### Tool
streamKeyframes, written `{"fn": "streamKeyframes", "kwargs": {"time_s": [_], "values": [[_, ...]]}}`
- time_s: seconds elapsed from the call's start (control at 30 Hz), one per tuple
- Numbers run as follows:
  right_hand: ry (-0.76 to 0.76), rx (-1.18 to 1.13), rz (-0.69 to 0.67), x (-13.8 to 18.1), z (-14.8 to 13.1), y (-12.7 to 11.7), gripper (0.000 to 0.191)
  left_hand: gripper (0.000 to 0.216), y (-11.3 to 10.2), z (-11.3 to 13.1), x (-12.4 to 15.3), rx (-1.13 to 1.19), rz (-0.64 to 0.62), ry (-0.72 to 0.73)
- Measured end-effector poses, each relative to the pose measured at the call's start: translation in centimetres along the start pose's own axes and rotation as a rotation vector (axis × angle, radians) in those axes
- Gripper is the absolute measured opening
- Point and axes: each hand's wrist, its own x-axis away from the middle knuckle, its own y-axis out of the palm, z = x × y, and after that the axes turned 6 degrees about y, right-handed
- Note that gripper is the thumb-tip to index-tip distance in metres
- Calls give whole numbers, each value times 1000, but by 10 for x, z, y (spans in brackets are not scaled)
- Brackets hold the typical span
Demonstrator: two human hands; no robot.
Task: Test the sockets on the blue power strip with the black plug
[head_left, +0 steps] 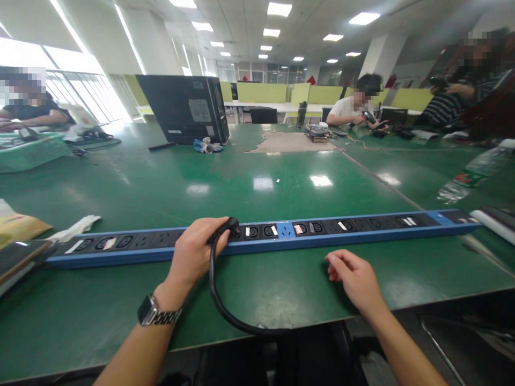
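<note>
Two bare hands, set well apart. Left hand (195, 246): fingers and thumb clamped on a black plug (230, 224) at the top face of the power strip; whether the plug is seated in a socket cannot be told. Right hand (354, 276): loosely curled, thumb near the index finger, raised just on the near side of the strip; whether the fingertips meet cannot be told.

One power strip (277, 245), long, blue-sided, black-faced: passes beneath the left hand and beyond the right, reaching well out to either side of both. One blue socket (286, 230) in its face, between the two hands. Several small white labels on the same face. One thick black cable (215, 297): hangs from the left hand, curving nearward to the table edge between the hands. One wristwatch (148, 310), metal band, on the left wrist.

One green table (261, 300), under all the above. One black computer case (185, 110), well beyond the left hand; blue-and-white gloves (208, 145) at its base. One clear bottle (472, 171), lying beyond and right of the right hand. One green basket (34, 155), far left of the left hand.
</note>
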Motion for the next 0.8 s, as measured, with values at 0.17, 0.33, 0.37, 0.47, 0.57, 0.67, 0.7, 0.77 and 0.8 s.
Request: {"fn": "streamKeyframes", "kwargs": {"time_s": [0.17,0.33,0.37,0.47,0.57,0.67,0.7,0.77,0.8], "values": [[6,19,-3,2,1,0,34,27,-12,15,-2,-197,-28,75],[17,51,-3,3,0,-1,35,24,-6,35,-5,-253,-56,57],[18,54,-6,3,0,-1,35,24,-2,36,-4,-246,-51,43],[10,63,-8,4,-1,-1,35,25,11,34,2,-190,-22,-9],[-7,61,-10,4,-1,0,35,25,15,28,7,-119,-19,-32],[-16,71,-10,3,-1,1,35,19,10,30,2,-32,85,-41],[-17,78,-11,3,-1,2,35,19,9,34,-2,-10,168,-42],[-17,92,-13,1,-1,3,35,22,12,46,-12,8,327,-21],[-20,95,-11,1,0,3,35,24,17,54,-18,18,358,15]]}}
